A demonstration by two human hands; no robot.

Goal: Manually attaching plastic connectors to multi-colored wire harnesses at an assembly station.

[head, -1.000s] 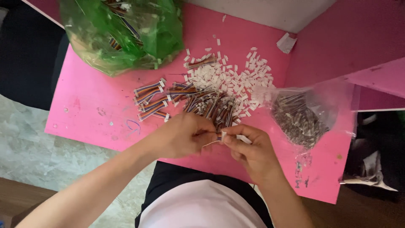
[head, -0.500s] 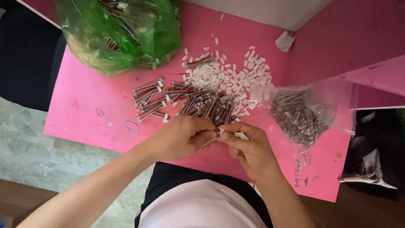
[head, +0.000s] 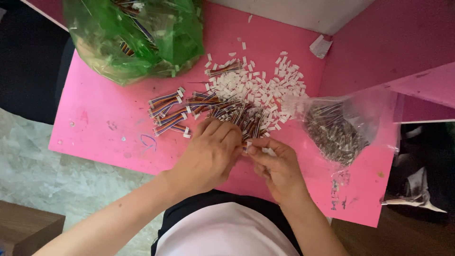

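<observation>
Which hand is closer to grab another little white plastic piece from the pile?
Probably the right hand: the white connector pile spreads just above it, while the left hand sits nearer the wire bundles.

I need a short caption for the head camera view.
Left hand and right hand pinch a small white plug over a pink table.

Two hands (head: pixel 208 154), one green bag (head: pixel 137 35), one clear bag (head: pixel 341 125), one pink table (head: pixel 104 109), white connectors (head: pixel 265 85) beyond counting.
</observation>
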